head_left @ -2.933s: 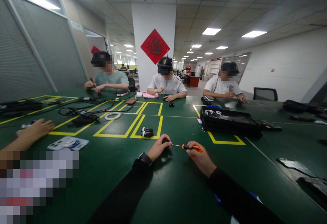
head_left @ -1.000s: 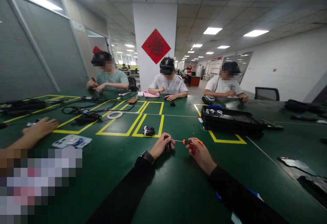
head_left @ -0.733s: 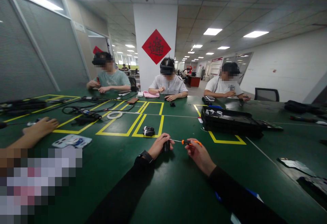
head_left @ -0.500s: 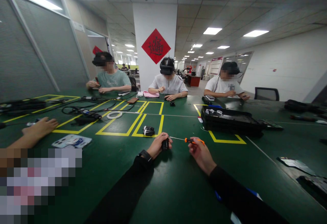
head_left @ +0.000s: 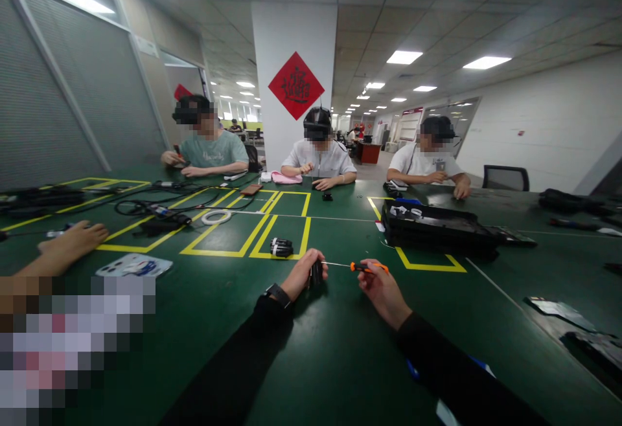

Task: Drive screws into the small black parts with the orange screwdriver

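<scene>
L hand (head_left: 302, 277), w/ a dark watch (head_left: 278, 294) on its wrist, is closed round a small blk part (head_left: 315, 273), fingers wrapped over its top and far side; the part sits just above or on the green table (head_left: 340, 348), can't tell which. R hand (head_left: 383, 291) has thumb & fingers clamped on the orange/blk handle of a screwdriver (head_left: 369, 268), held approx. level, thin shaft pointing L toward the blk part. Tip ends at the L fingers; can't tell if it's in the part or just beside it. Both hands are near table ctr., w/ only the shaft btwn them. Just beyond L hand, a blk bundle w/ white bands (head_left: 281, 247) lies at the near edge of a yellow tape box (head_left: 305, 238). Farther L: white cable coil (head_left: 216, 217), blk cables (head_left: 146, 209), and a phone (head_left: 133, 266) flat on the table near a co-worker's hand (head_left: 80, 241). To the R, past R hand, a long blk tray (head_left: 437, 225) w/ small white bits inside stands partly over another tape box. Across the table sit 3 ppl: one in a green tee (head_left: 211, 153), two in white tops; pink cloth (head_left: 286, 178) lies beside the middle one.
</scene>
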A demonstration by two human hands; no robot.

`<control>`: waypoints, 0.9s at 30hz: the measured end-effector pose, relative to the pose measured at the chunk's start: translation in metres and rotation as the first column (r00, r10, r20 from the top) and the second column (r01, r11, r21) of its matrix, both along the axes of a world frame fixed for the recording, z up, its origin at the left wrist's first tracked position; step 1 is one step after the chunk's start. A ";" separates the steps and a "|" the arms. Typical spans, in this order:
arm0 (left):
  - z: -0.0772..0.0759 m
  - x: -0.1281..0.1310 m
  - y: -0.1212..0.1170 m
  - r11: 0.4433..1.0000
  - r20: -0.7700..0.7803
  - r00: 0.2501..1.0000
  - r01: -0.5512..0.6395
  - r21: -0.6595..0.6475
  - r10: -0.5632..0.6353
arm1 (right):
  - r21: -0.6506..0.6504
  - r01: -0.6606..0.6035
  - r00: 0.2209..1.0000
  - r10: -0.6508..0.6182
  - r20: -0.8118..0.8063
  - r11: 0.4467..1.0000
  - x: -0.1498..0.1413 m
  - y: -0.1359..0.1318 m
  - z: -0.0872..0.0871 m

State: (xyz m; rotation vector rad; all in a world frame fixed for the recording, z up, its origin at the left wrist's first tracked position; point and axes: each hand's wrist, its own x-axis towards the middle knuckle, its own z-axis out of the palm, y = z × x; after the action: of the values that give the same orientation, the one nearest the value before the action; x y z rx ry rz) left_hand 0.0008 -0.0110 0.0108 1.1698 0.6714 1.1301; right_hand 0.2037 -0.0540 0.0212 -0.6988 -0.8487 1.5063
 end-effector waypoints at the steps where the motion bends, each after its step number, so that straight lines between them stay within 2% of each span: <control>1: 0.000 0.000 0.000 1.000 0.004 1.000 0.001 0.002 -0.001 | 0.001 -0.002 1.000 0.002 0.015 1.000 0.000 0.000 0.000; 8: 0.002 0.001 -0.001 0.999 -0.011 1.000 -0.019 0.028 0.019 | 0.048 -0.015 0.988 0.007 0.153 0.999 -0.004 -0.004 0.003; 15: 0.003 0.002 -0.001 0.986 -0.171 0.980 -0.080 0.148 0.105 | 0.094 0.008 0.970 -0.031 0.240 0.996 -0.004 -0.003 0.001; 19: 0.003 0.004 -0.002 0.976 -0.203 0.968 -0.109 0.187 0.147 | 0.088 0.052 0.958 -0.075 0.278 0.995 -0.001 0.001 -0.005; 23: 0.002 0.003 0.000 0.980 -0.169 0.975 -0.121 0.157 0.147 | 0.150 0.032 0.913 -0.090 0.397 0.988 0.001 0.001 -0.006; 27: 0.000 0.001 0.001 0.979 -0.131 0.978 -0.140 0.149 0.160 | 0.200 -0.005 0.826 -0.109 0.553 0.980 0.001 -0.003 0.001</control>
State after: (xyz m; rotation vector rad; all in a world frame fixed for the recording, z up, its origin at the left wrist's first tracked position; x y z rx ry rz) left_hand 0.0017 -0.0103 0.0107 1.3460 0.8119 1.2446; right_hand 0.2042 -0.0572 0.0226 -1.0337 -1.3920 1.1498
